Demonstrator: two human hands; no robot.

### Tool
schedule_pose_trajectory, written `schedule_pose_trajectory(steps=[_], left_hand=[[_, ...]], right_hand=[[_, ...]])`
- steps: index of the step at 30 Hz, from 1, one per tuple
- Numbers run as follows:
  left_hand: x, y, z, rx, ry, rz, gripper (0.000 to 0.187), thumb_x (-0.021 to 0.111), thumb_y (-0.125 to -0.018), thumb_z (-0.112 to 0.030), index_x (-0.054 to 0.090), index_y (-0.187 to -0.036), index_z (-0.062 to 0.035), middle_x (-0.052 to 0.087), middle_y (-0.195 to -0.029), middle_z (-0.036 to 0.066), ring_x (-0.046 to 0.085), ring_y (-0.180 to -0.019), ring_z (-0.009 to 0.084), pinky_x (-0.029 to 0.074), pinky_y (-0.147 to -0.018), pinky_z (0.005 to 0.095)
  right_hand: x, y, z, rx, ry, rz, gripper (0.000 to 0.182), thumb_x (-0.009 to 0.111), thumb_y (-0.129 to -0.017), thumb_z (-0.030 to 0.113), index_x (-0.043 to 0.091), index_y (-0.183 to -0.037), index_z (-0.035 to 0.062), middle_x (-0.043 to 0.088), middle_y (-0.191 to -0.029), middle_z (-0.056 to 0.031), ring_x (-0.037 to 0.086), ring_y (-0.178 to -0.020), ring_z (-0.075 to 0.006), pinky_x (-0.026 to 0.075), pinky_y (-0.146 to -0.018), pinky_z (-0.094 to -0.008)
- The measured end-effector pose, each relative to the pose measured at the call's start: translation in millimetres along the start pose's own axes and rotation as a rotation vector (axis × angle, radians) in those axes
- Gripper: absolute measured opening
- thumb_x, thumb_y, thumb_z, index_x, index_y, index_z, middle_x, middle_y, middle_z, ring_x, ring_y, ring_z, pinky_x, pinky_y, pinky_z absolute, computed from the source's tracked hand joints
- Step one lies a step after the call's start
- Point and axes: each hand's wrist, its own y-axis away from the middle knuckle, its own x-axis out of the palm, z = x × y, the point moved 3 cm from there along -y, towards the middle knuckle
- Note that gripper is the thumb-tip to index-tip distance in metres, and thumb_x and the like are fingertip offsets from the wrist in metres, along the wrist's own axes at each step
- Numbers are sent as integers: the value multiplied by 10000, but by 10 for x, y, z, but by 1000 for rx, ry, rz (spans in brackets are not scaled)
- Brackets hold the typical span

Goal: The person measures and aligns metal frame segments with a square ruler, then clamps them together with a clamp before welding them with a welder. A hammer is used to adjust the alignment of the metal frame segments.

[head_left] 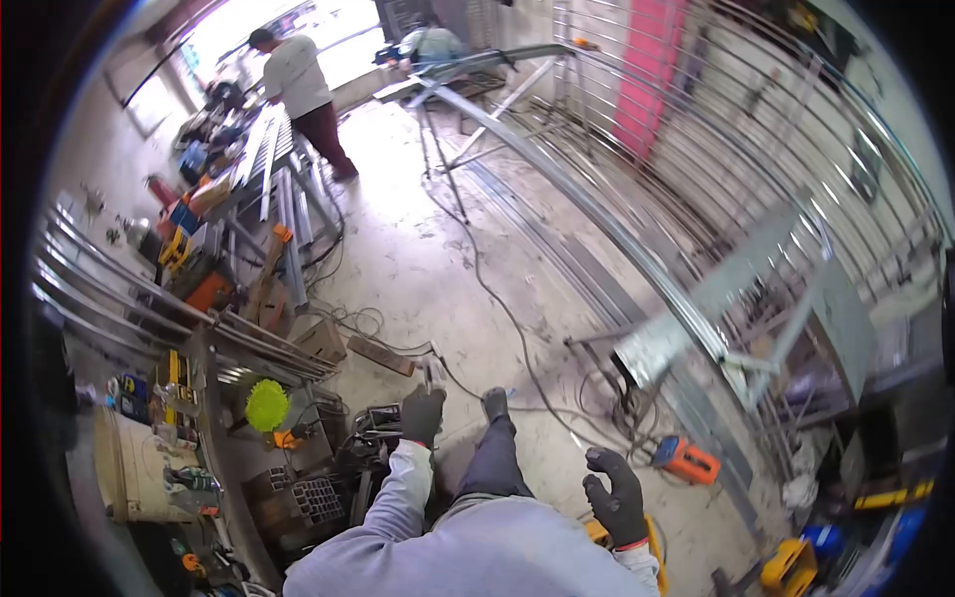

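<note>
My left hand, in a dark glove, is in front of my body, left of my outstretched leg. Its fingers are wrapped round a small metallic object that points up and away; what it is I cannot make out. On the right, my gloved right hand is raised over the floor with its fingers apart and curved, and nothing shows in it. An orange tool or case lies on the floor just beyond the right hand. Beside the left hand stands a bin of dark metal pieces.
Long metal profiles on trestles cross the right side. A cable winds over the floor. A cluttered workbench is at left. One person stands at the back left; another is low at the back.
</note>
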Motion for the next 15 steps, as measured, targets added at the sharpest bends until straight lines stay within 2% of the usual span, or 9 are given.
schedule_pose_trajectory(steps=[2,3,4,5,6,8,12,14,15], left_hand=[[11,-338,314,-137,-21,32,273,673,-889,-340,643,-841,-73,685,-802,188,691,-739,352,509,-600,485],[55,-614,654,13,-253,23,307,661,-887,-369,661,-872,-62,685,-826,189,693,-771,371,523,-657,517],[98,-724,878,424,-575,21,388,655,-879,-416,672,-888,-29,674,-803,203,680,-772,411,525,-685,537],[66,-812,937,142,-280,-14,414,650,-870,-425,679,-906,-13,678,-756,212,681,-718,402,544,-690,512],[10,-849,904,-203,-43,10,333,650,-880,-350,673,-899,-18,675,-748,178,681,-645,316,552,-620,461],[-228,-825,505,-446,196,74,290,653,-890,-307,660,-873,-18,655,-696,114,645,-563,214,528,-526,394],[-525,-1140,470,-499,209,20,295,679,-894,-305,644,-842,-17,620,-649,58,604,-518,166,488,-466,361],[-629,-1396,542,-328,173,-96,263,693,-895,-288,653,-845,-34,620,-642,43,599,-518,159,482,-468,358],[-742,-1455,353,-374,185,-113,248,699,-896,-266,658,-848,-26,614,-641,40,593,-532,151,471,-481,354]], right_hand=[[249,-662,-86,14,-109,35,399,662,-887,-48,650,-1285,-16,678,-1276,-148,708,-1083,-237,573,-932,-352],[386,-989,-123,95,-171,40,393,655,-892,-52,650,-1284,-21,677,-1264,-142,710,-1078,-228,574,-921,-343],[533,-1343,-115,184,-232,42,387,648,-898,-57,649,-1283,-26,675,-1252,-135,711,-1073,-218,574,-910,-334],[634,-1705,-60,166,-225,86,387,648,-898,-57,649,-1283,-26,675,-1252,-135,711,-1073,-218,574,-910,-334],[723,-2041,-18,178,-190,126,383,640,-904,-58,647,-1286,-30,674,-1238,-128,711,-1069,-209,573,-903,-328],[970,-2714,172,125,-195,170,372,623,-921,-43,643,-1292,-36,672,-1207,-116,707,-1047,-202,569,-882,-319],[1333,-3975,361,-58,-151,196,378,610,-938,-16,637,-1315,-19,692,-1139,-116,685,-1012,-182,549,-854,-300],[1473,-4474,494,-12,-179,202,375,604,-953,-13,636,-1327,-17,701,-1134,-128,675,-1008,-155,538,-848,-286],[1558,-4703,488,30,-200,202,370,599,-953,-2,637,-1320,-24,705,-1144,-118,677,-1015,-163,536,-872,-293]])
